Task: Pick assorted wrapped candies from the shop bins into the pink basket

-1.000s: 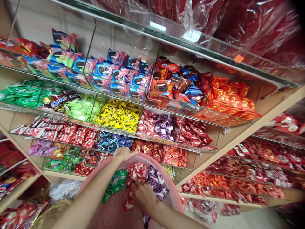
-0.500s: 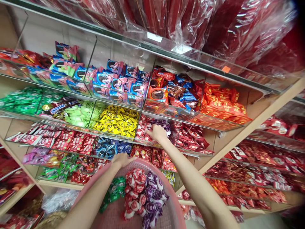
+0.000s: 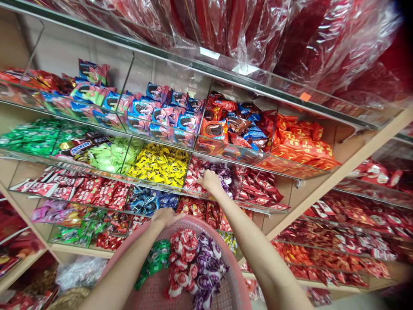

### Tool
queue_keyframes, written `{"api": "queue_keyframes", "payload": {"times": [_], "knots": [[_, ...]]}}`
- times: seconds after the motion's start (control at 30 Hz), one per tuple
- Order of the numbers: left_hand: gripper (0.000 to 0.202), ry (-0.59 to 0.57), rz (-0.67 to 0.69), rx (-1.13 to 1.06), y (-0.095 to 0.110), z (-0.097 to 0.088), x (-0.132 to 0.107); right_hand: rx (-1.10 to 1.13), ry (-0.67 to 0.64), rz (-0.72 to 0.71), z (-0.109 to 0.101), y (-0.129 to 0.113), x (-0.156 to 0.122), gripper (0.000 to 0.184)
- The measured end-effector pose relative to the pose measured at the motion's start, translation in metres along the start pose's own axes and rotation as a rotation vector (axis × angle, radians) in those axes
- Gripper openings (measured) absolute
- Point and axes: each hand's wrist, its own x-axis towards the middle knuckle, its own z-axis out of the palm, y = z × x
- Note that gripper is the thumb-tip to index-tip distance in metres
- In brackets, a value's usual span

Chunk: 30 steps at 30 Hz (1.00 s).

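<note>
My left hand point(image 3: 165, 216) is closed over the far rim of a pink plastic basket point(image 3: 240, 262). Inside the basket lie separate heaps of green-wrapped candies point(image 3: 156, 258), red-and-white candies point(image 3: 183, 247) and purple-and-white candies point(image 3: 208, 269). My right hand point(image 3: 211, 182) reaches into a shelf compartment, between red-and-white wrapped candies point(image 3: 192, 174) on its left and purple wrapped candies point(image 3: 226, 174) on its right. Its fingers look curled down toward the candies, and what lies within them is hidden.
Yellow candies point(image 3: 161, 165) fill the compartment to the left. Red packets point(image 3: 258, 185) lie to the right. Above are cookie packs point(image 3: 158, 114) behind a clear shelf front. A glass shelf edge point(image 3: 206, 64) runs across the top, below plastic-wrapped red goods point(image 3: 258, 30).
My right hand has shifted slightly left and down within the candy compartment, its fingers looking more curled. The left hand and basket stay almost where they were.
</note>
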Motion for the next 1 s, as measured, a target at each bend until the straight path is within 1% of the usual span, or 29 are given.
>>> {"api": "queue_keyframes", "payload": {"times": [0.07,0.2,0.3,0.37,0.4,0.47,0.53,0.63,0.7,0.73,0.83,1.0], "knots": [[0.087,-0.001,0.001,0.007,0.000,0.001,0.001,0.055,0.056,0.021,-0.004,0.005,0.000,0.038],[0.087,-0.007,-0.010,0.014,-0.001,0.002,0.002,0.231,0.178,0.029,-0.022,0.021,-0.004,0.033],[0.086,-0.007,-0.010,0.022,-0.001,0.002,0.003,0.437,0.280,-0.081,-0.029,0.029,-0.027,0.033],[0.087,-0.014,-0.007,0.029,-0.001,0.002,0.004,0.591,0.273,-0.212,-0.024,0.027,-0.054,0.032],[0.087,-0.021,-0.005,0.032,-0.001,0.001,0.004,0.654,0.238,-0.278,-0.017,0.025,-0.070,0.030],[0.087,-0.035,-0.004,0.039,0.000,0.001,0.004,0.720,0.119,-0.399,0.004,0.021,-0.102,0.025],[0.086,-0.035,-0.005,0.042,0.000,0.002,0.005,0.682,0.007,-0.473,0.033,0.018,-0.131,0.021],[0.084,-0.017,-0.010,0.034,-0.001,0.003,0.004,0.509,-0.108,-0.470,0.078,0.022,-0.160,0.016],[0.084,-0.005,-0.012,0.027,-0.001,0.004,0.004,0.408,-0.160,-0.454,0.101,0.028,-0.171,0.017],[0.084,-0.002,-0.013,0.025,-0.002,0.004,0.003,0.368,-0.177,-0.448,0.109,0.031,-0.175,0.019],[0.084,-0.002,-0.014,0.019,-0.002,0.003,0.003,0.261,-0.212,-0.452,0.121,0.037,-0.184,0.026],[0.084,-0.006,-0.012,0.017,-0.002,0.003,0.003,0.086,-0.269,-0.502,0.123,0.034,-0.192,0.027]]}}
